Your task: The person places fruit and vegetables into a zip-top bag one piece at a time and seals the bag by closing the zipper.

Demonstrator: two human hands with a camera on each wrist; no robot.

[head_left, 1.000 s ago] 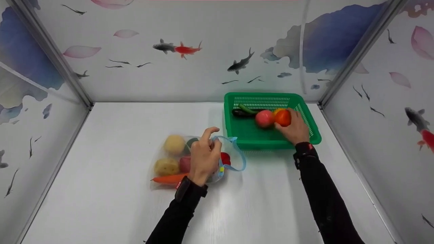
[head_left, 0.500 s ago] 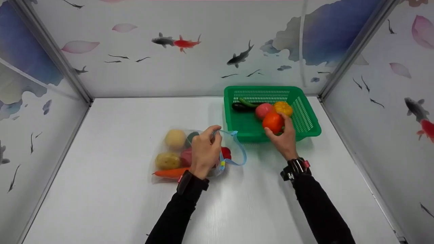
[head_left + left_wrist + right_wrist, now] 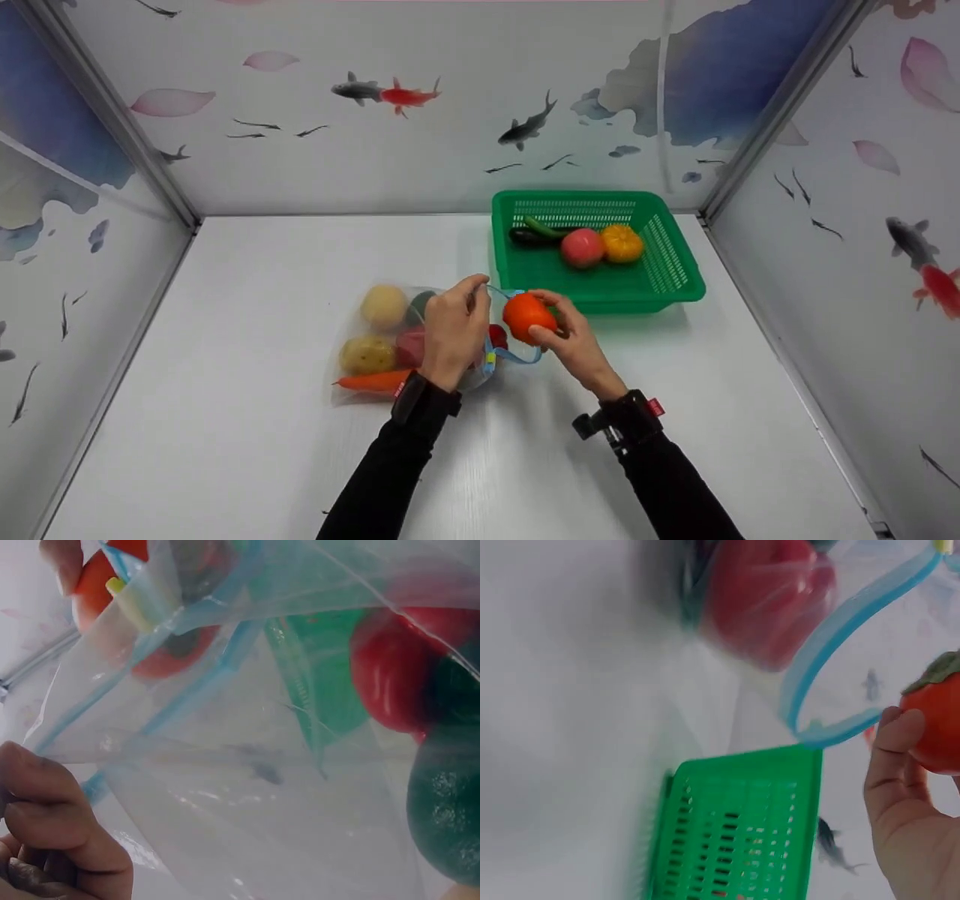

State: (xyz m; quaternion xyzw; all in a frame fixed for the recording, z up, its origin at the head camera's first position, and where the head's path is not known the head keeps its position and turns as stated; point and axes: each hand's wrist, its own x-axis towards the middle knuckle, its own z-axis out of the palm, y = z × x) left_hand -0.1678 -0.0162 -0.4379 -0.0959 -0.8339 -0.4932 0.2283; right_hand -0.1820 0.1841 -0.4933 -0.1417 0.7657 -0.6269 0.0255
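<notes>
Looking down on a flat white worktop (image 3: 255, 315), we find a person's right hand (image 3: 577, 345) holding a smooth, round, orange-red fruit (image 3: 527, 319) with a green leafy cap (image 3: 936, 669) (tomato or persimmon, we cannot say which). Its thumb and fingers grasp the fruit by the sides. The fruit is at the mouth of a clear, flexible plastic bag (image 3: 217, 829) with a light-blue edge strip (image 3: 840, 634); whether it is past that strip, we cannot tell. The left hand (image 3: 454, 334) has its fingers curled, pinching the bag near the mouth. Inside the bag lie, among others, a long orange carrot (image 3: 371, 381) and a tan, rounded potato (image 3: 367, 355). Farther off, to the right, a rectangular green plastic basket (image 3: 585, 305) contains a round pink fruit (image 3: 583, 248) beside a ribbed, yellow-orange pumpkin (image 3: 622, 244).

We judge the orange-red fruit fairly light and firm, its glossy skin slightly slippery; if real, hard squeezing could bruise it. We would hold it around its widest part, leaving the cap free. The limp bag probably handles best by its blue strip.
</notes>
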